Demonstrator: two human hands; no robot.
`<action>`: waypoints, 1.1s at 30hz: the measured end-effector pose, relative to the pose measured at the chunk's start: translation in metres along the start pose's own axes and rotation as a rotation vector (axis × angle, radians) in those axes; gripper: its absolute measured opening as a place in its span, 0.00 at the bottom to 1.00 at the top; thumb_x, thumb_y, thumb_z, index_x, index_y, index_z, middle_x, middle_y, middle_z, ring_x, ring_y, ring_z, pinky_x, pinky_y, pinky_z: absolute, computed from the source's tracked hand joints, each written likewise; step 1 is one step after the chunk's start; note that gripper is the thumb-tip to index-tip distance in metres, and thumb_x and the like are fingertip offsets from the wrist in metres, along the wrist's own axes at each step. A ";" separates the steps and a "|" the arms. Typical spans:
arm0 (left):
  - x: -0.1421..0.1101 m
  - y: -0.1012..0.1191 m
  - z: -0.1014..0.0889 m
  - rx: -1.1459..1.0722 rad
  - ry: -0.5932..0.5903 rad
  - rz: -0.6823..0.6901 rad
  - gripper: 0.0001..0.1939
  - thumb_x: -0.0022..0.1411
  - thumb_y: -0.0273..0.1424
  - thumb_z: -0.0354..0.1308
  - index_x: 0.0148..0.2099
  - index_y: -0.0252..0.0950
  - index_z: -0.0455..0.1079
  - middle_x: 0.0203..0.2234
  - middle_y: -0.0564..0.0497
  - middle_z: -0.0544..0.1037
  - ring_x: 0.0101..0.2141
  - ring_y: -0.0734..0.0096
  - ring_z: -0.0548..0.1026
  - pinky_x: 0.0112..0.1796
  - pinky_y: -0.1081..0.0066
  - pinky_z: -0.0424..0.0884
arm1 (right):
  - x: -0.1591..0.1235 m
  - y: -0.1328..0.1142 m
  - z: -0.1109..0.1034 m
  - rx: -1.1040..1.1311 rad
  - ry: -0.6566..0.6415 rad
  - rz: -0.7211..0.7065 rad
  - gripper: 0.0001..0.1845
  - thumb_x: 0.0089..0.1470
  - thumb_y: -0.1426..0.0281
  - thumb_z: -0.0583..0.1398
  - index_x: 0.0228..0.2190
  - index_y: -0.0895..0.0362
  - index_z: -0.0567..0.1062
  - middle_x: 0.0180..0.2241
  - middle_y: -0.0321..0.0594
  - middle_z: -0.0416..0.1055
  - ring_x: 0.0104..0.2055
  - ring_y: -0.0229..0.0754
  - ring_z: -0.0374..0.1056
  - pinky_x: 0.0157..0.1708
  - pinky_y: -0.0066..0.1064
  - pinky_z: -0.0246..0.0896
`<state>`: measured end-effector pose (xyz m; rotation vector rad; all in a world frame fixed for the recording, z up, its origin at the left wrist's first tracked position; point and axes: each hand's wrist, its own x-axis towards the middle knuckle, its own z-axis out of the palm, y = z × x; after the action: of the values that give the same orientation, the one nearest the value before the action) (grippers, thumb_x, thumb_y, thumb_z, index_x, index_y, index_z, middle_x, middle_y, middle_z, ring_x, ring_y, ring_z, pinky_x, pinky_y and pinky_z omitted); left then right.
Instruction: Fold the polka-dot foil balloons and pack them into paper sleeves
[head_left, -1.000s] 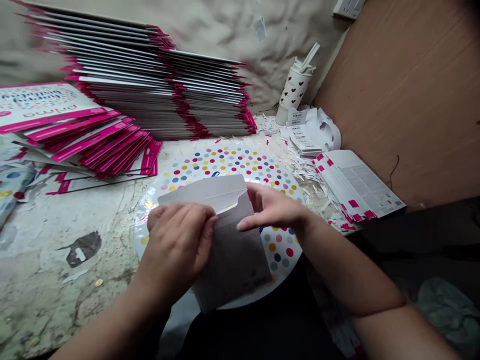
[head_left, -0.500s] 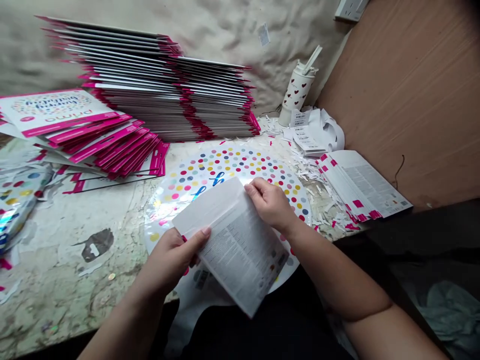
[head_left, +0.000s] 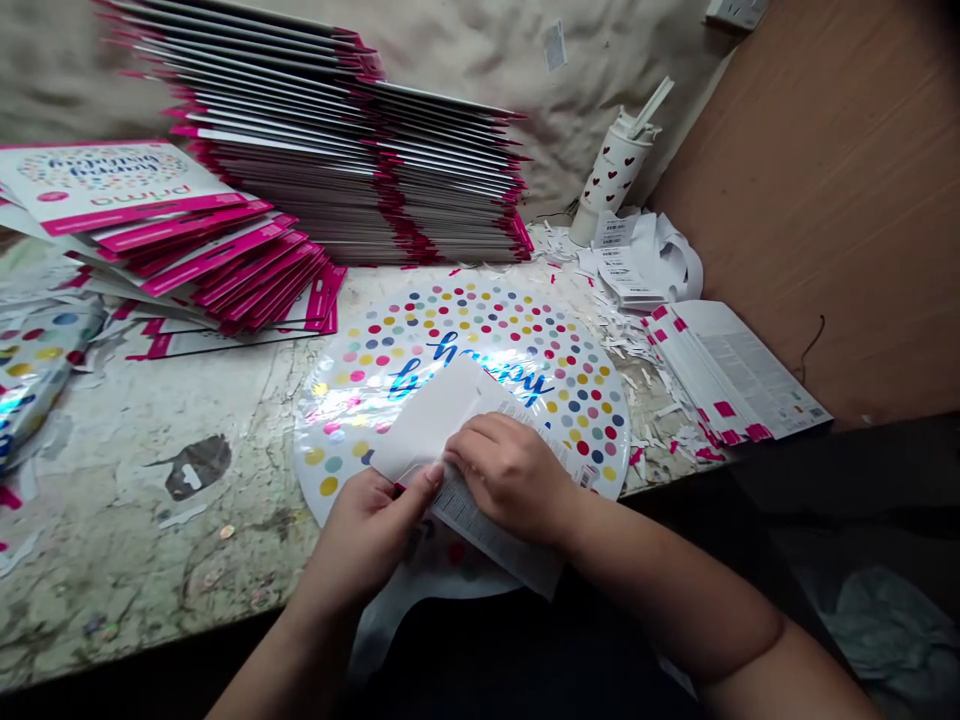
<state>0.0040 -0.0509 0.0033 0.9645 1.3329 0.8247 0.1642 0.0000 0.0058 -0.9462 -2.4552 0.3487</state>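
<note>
A white printed paper envelope (head_left: 435, 412) with a plain flap and small text on its face is tilted in front of me. My left hand (head_left: 371, 530) is closed on its left edge, thumb on top. My right hand (head_left: 517, 475) lies across the envelope with its fingers pinched at the flap fold, close to my left thumb; the fingertips' exact grip is partly hidden. Under the envelope lies a flat round foil balloon (head_left: 480, 318) with coloured dots and blue lettering, its near edge hanging over the table edge.
Tall stacks of pink-edged envelopes (head_left: 292, 190) stand at the back. A fanned pile of packs (head_left: 217, 255) lies left, near a dotted foil bundle (head_left: 45, 350). On the right are more envelopes (head_left: 750, 365), label strips (head_left: 630, 265), a heart-patterned tumbler (head_left: 615, 170) and paper scraps.
My right hand has moved from the envelope's upper right corner down and left to the flap fold near my left thumb. My left hand keeps its hold. The view has shifted slightly.
</note>
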 end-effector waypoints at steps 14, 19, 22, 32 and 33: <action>-0.001 0.000 0.001 0.093 0.013 0.009 0.22 0.54 0.45 0.55 0.17 0.35 0.60 0.12 0.55 0.61 0.16 0.77 0.58 0.19 0.76 0.55 | -0.001 0.007 -0.003 0.032 0.004 -0.072 0.08 0.55 0.77 0.52 0.30 0.60 0.71 0.32 0.44 0.70 0.36 0.42 0.64 0.37 0.33 0.59; -0.001 -0.001 0.000 0.080 0.026 -0.022 0.22 0.54 0.45 0.54 0.17 0.35 0.62 0.12 0.53 0.65 0.16 0.75 0.61 0.20 0.75 0.57 | -0.004 0.010 -0.008 0.100 0.006 -0.048 0.08 0.58 0.75 0.51 0.35 0.59 0.70 0.34 0.42 0.71 0.37 0.40 0.65 0.39 0.30 0.59; -0.001 0.004 0.002 0.148 0.050 -0.040 0.22 0.54 0.45 0.54 0.17 0.34 0.63 0.11 0.53 0.66 0.16 0.75 0.62 0.19 0.75 0.56 | -0.002 0.001 -0.011 -0.081 -0.075 -0.083 0.10 0.56 0.77 0.50 0.30 0.59 0.70 0.30 0.43 0.69 0.33 0.41 0.63 0.32 0.31 0.58; 0.005 -0.004 -0.013 0.120 0.148 -0.040 0.21 0.53 0.44 0.57 0.18 0.33 0.69 0.12 0.51 0.72 0.17 0.73 0.68 0.21 0.74 0.63 | -0.013 0.064 -0.073 -0.529 0.006 0.536 0.09 0.53 0.75 0.51 0.27 0.61 0.71 0.28 0.49 0.69 0.31 0.46 0.65 0.30 0.36 0.59; 0.006 -0.007 -0.016 0.090 0.176 -0.039 0.20 0.52 0.43 0.58 0.19 0.33 0.69 0.12 0.51 0.72 0.16 0.73 0.69 0.21 0.75 0.64 | -0.021 0.076 -0.085 -0.580 -0.031 0.707 0.09 0.52 0.75 0.52 0.28 0.61 0.72 0.29 0.50 0.70 0.32 0.48 0.66 0.30 0.38 0.59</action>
<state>-0.0115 -0.0470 -0.0052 0.9496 1.5462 0.8410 0.2649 0.0459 0.0412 -2.0624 -2.1961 -0.1490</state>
